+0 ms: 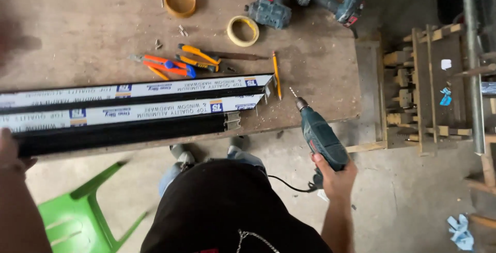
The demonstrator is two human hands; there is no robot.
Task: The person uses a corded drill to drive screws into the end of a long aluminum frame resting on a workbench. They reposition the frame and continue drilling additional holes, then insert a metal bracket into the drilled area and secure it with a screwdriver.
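Two long metal window-frame bars (pixel 134 105) lie side by side along the near edge of the wooden workbench (pixel 77 31), black with white protective film on top, their cut ends pointing toward the right corner of the bench. Right hand (pixel 336 178) is wrapped tight around the grip of a blue-green corded drill (pixel 318 134), bit pointing up and away, tip hovering just off the bench edge, near the bars' cut ends but not touching them. A black cord trails from the drill's base back toward the body. Left hand (pixel 10 147) is at the far left edge of view, pressed against the near bar, though how the fingers sit is cut off, so I cannot tell whether it grips or just rests. So the bars stretch between the two hands, left hand on them, right hand and drill just past their free end. Behind the bars, a yellow pencil (pixel 277 74) lies near the ends, orange-handled pliers (pixel 165 66) and a second orange-and-blue pair (pixel 199 56) sit mid-bench, with two rolls of tape (pixel 243 31) further back and a couple of cordless drills (pixel 305 0) at the top. Down below, a green plastic chair (pixel 77 211) stands at the left, and a wooden rack (pixel 423 87) sits to the right of the bench.
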